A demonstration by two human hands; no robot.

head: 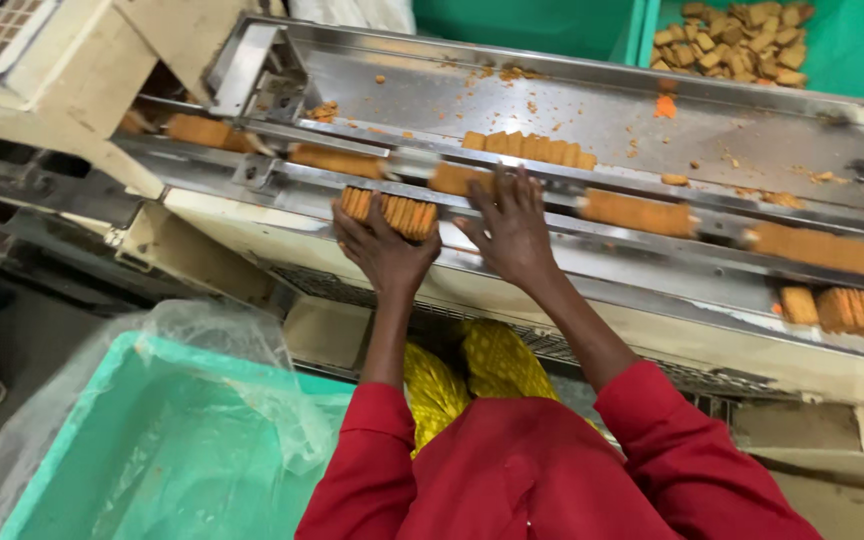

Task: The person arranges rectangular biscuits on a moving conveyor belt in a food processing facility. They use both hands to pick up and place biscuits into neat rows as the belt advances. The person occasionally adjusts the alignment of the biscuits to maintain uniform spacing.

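My left hand (382, 248) grips a short stack of orange-brown biscuits (390, 211), standing on edge, at the near rail of a steel conveyor line (572, 240). Beside it, my right hand (510, 228) lies fingers spread on the rail, its fingertips touching another biscuit stack (457, 179) in the channel. More stacks ride the channel: one to the left (337, 161), one to the right (638, 212) and one further right (814, 249). A row of biscuits (529, 149) lies on the steel plate just beyond my right hand. Both my sleeves are red.
A green crate lined with clear plastic (167, 440) stands low at the left. Another green crate (857, 45) at the top right holds several loose biscuits. Crumbs litter the steel plate (552, 95). More stacked biscuits (852, 310) sit at the right edge. A cream machine housing (72, 75) rises at the left.
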